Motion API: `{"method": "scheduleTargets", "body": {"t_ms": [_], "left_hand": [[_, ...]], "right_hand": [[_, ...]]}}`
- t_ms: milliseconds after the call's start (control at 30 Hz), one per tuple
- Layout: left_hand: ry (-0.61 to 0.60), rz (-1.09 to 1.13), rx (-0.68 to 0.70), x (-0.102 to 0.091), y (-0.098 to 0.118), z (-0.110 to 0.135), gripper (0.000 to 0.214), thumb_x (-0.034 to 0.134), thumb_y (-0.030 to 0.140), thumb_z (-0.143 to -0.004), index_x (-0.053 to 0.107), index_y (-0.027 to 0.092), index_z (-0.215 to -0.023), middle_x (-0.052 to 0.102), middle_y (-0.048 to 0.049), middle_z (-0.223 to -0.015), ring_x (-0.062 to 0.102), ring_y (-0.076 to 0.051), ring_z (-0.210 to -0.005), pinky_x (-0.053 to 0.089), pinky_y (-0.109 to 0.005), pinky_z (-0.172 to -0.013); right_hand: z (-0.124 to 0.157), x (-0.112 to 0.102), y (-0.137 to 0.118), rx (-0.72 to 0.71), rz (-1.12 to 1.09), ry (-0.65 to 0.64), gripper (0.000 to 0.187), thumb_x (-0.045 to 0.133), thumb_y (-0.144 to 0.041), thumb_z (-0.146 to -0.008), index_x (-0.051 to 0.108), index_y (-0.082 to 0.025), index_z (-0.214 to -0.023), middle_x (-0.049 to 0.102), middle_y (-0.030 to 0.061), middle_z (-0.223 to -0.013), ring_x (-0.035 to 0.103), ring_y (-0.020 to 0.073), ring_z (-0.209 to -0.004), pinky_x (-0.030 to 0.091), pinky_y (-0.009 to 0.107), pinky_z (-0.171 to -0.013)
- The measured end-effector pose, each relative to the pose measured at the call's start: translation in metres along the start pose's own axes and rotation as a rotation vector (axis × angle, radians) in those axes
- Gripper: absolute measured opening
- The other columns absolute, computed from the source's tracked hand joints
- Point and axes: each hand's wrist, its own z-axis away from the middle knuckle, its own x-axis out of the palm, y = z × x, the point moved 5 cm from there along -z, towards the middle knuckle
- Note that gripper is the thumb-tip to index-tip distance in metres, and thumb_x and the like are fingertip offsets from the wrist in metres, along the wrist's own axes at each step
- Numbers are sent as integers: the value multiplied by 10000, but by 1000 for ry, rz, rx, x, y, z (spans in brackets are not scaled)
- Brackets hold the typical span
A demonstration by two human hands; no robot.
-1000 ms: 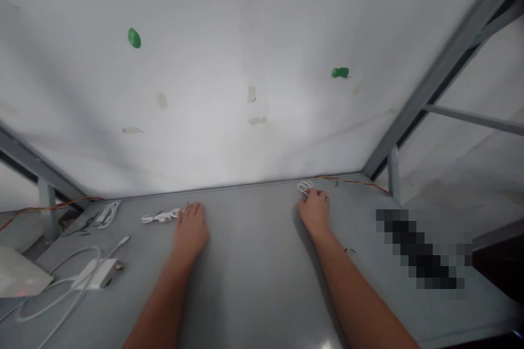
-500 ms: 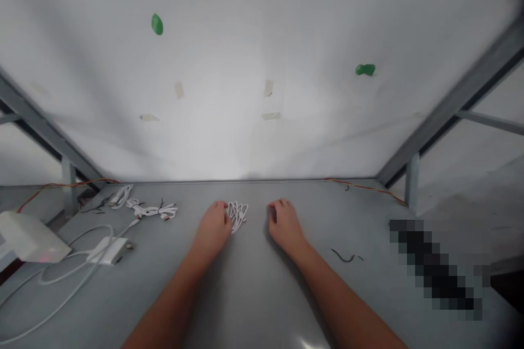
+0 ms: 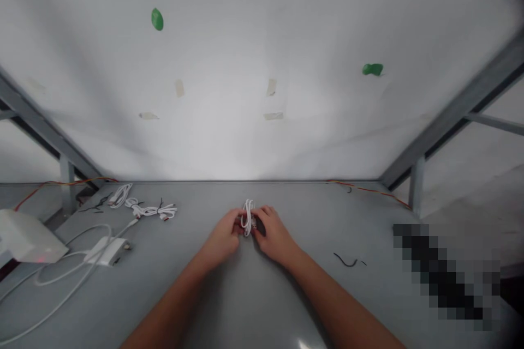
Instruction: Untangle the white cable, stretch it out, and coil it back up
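Between my two hands is a coiled white cable (image 3: 248, 217), its loops gathered into a narrow upright bundle just above the grey table (image 3: 254, 294). My left hand (image 3: 224, 234) grips the bundle from the left with bent fingers. From the other side, my right hand (image 3: 275, 232) pinches it with thumb and fingers. Part of the coil is hidden behind the fingertips. Off to the left lie a tied white cable bundle (image 3: 153, 210) with a dark twist tie and another white cable coil (image 3: 121, 195).
At the left stand a white box-shaped device (image 3: 30, 237) and a white adapter (image 3: 107, 251) with a long looping cord. Black twist-tie pieces (image 3: 346, 260) lie to the right. A white panel (image 3: 221, 142) rises behind the table, with metal frame bars (image 3: 429, 147) at the sides.
My right hand has moved left to the white cable and closed on it. The left hand has shifted slightly right, and the coil now stands narrower between both hands.
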Motion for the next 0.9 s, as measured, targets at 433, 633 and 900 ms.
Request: {"method": "scheduleTargets", "body": {"t_ms": [433,633,900], "left_hand": [[-29,265,-12,24,10,-3,459,732,238,-858,567,226,-1286,674,-115,-1280,659,-258,-1136,504,-420,-1036],[124,278,-117,12,5,-8,336,675,462,-900,652,182,-1086,733,-75,-1000,648,-195,-810,517,-309,-728],[111,478,-398,3,0,-5,376,725,478,-824,694,170,-1038,705,-44,-853,602,-140,-656,391,-211,-508]], "right_hand": [[-8,-7,31,135,-473,146,257,621,-190,-836,763,-221,-1048,738,55,-956,662,216,-850,528,360,-819],[-6,-18,24,144,-381,226,185,655,-347,-885,802,-238,-904,748,41,-832,635,208,-756,473,324,-719],[-8,-28,36,236,-541,330,304,726,-495,-820,791,-199,-807,642,27,-732,558,170,-650,458,298,-622]]}}
